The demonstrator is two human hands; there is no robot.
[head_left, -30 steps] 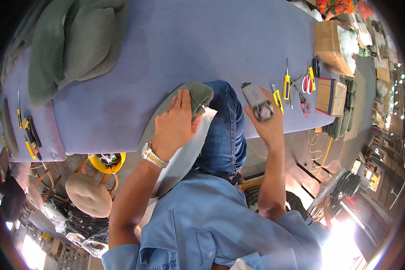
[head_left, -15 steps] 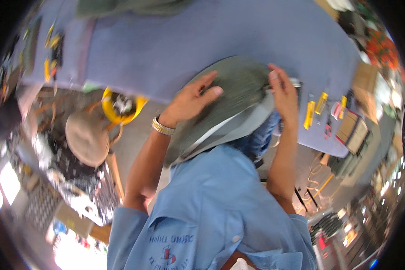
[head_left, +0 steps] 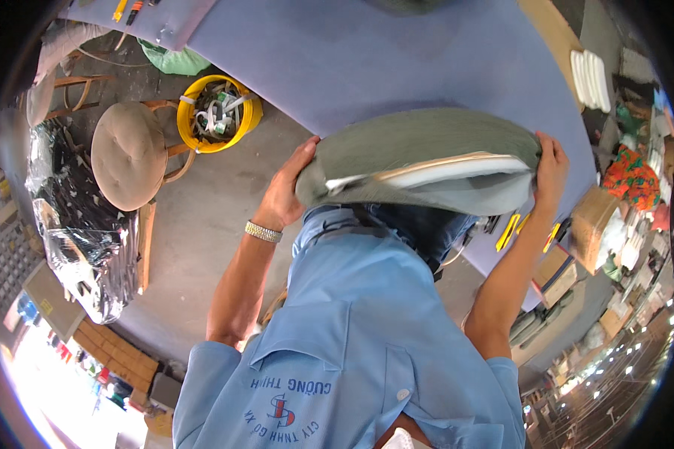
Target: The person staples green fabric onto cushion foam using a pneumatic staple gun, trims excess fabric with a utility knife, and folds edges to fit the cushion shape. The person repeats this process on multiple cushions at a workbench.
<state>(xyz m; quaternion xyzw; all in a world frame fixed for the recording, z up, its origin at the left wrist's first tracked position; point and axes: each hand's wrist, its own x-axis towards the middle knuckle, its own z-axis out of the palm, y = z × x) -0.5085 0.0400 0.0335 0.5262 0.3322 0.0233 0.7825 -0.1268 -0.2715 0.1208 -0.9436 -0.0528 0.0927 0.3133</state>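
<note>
Both ends of the green cushion (head_left: 427, 135) are held: the left hand (head_left: 287, 185) curls its fingers round one, the right hand (head_left: 552, 166) grasps the other. It spans the near edge of the counter (head_left: 397, 67), its pale-lined opening facing the body. The step appears to be turning or positioning it; the next move likely calls for steady, even support.

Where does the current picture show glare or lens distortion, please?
Head view: bright glare whites out the lower left; head view: plastic wrap shines with reflections; head view: the table appears to bow along its right edge.
</note>
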